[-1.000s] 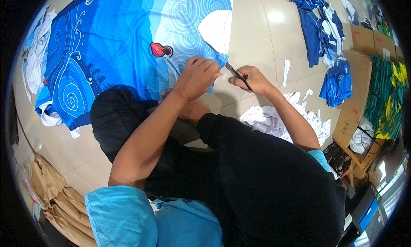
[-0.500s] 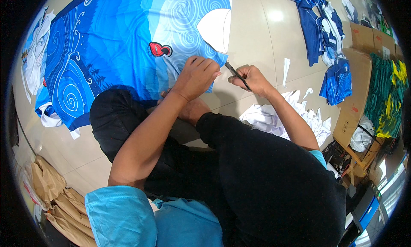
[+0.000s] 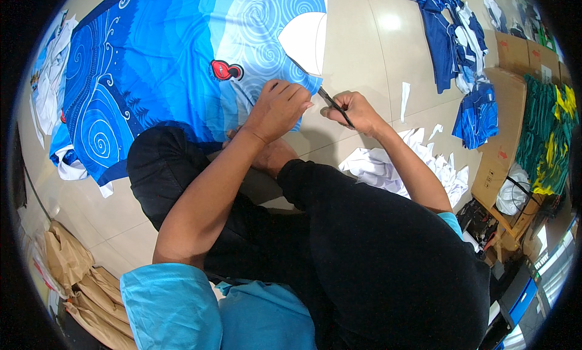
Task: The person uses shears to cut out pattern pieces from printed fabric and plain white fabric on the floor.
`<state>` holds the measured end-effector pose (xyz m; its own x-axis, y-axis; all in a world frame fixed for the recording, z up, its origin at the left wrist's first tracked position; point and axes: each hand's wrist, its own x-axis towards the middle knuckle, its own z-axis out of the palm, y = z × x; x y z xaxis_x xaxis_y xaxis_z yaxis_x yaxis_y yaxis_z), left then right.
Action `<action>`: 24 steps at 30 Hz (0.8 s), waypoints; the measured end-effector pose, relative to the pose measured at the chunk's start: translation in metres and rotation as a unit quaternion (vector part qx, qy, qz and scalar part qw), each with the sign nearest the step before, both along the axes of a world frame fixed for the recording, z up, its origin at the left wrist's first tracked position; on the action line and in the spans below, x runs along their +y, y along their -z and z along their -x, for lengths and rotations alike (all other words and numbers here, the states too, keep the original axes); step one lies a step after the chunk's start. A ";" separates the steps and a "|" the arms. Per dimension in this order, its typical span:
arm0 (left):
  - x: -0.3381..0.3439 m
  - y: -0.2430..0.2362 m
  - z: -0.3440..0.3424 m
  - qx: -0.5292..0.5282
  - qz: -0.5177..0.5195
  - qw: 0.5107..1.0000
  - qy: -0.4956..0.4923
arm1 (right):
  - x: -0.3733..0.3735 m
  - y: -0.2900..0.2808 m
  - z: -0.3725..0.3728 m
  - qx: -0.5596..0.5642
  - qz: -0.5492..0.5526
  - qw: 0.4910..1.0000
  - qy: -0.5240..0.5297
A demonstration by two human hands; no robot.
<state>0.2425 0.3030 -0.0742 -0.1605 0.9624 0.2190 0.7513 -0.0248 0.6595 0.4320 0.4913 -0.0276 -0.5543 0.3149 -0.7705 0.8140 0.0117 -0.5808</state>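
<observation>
A large blue printed fabric panel (image 3: pixel 176 53) with swirl patterns and a red-and-black emblem lies spread on the tiled floor. A white curved patch (image 3: pixel 305 42) shows at its right end, beside the scissors. My left hand (image 3: pixel 282 110) is closed over the panel's near right corner; its fingertips are partly hidden, and the cloth appears pinched under them. My right hand (image 3: pixel 359 115) grips dark scissors (image 3: pixel 328 99), whose blades point up-left and touch the panel's edge. Whether fabric lies between the blades is hard to see.
White fabric scraps (image 3: pixel 418 165) are heaped right of my leg, with a narrow strip (image 3: pixel 405 101) beyond. Blue garments (image 3: pixel 476 116) lie farther right, near cardboard boxes (image 3: pixel 503 132) and green-yellow cloth (image 3: pixel 548 135). White cloth (image 3: pixel 54 77) is at far left; brown paper bags (image 3: pixel 70 253) stand lower left.
The scissors and my right hand have shifted very slightly at the panel's edge. My left hand and the panel stay in place.
</observation>
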 end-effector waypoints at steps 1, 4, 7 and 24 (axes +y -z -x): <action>0.000 0.000 0.000 -0.008 0.002 1.000 -0.002 | 0.000 0.000 0.000 0.003 -0.002 1.000 -0.001; 0.000 0.000 0.000 -0.017 0.003 1.000 -0.002 | 0.000 -0.001 0.000 0.010 -0.007 1.000 -0.004; 0.000 -0.002 0.000 -0.019 -0.001 1.000 -0.002 | -0.001 0.001 -0.001 0.011 -0.012 1.000 -0.004; 0.001 -0.003 0.002 -0.043 -0.011 0.999 -0.003 | -0.015 0.016 -0.009 0.027 -0.017 0.999 0.024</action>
<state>0.2402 0.3038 -0.0712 -0.1846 0.9567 0.2252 0.6917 -0.0363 0.7213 0.4411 0.4760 -0.0435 -0.5786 0.3670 -0.7284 0.7815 -0.0060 -0.6239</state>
